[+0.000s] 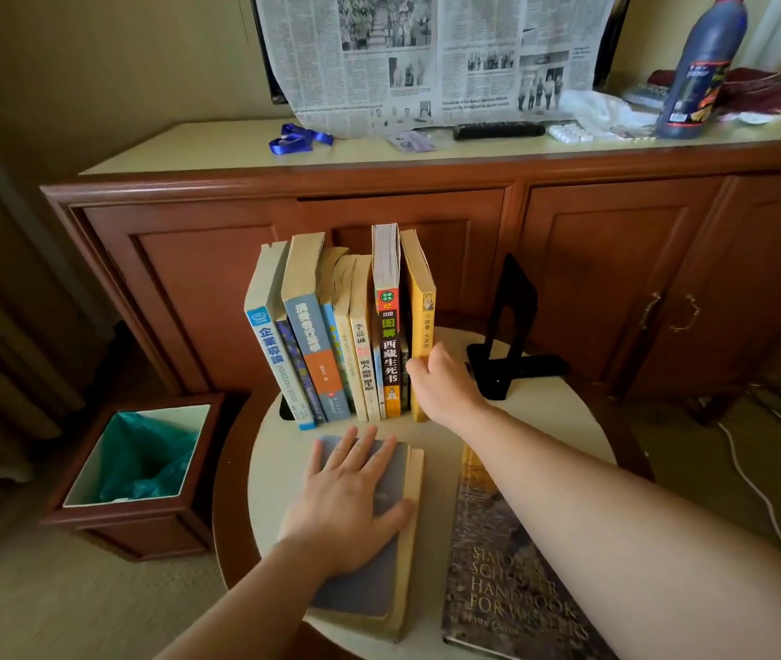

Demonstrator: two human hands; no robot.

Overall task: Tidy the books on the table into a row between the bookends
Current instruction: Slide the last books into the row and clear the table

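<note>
Books (331,326) stand upright in a row on the round table (545,421), the leftmost ones leaning. Right hand (445,383) grips the yellow book (421,297) at the row's right end, fingers curled on it; black bookend (512,326) stands just beside. Left hand (355,497) lies flat, fingers spread, on a grey book (379,588) beside a handbook (512,564)
</note>
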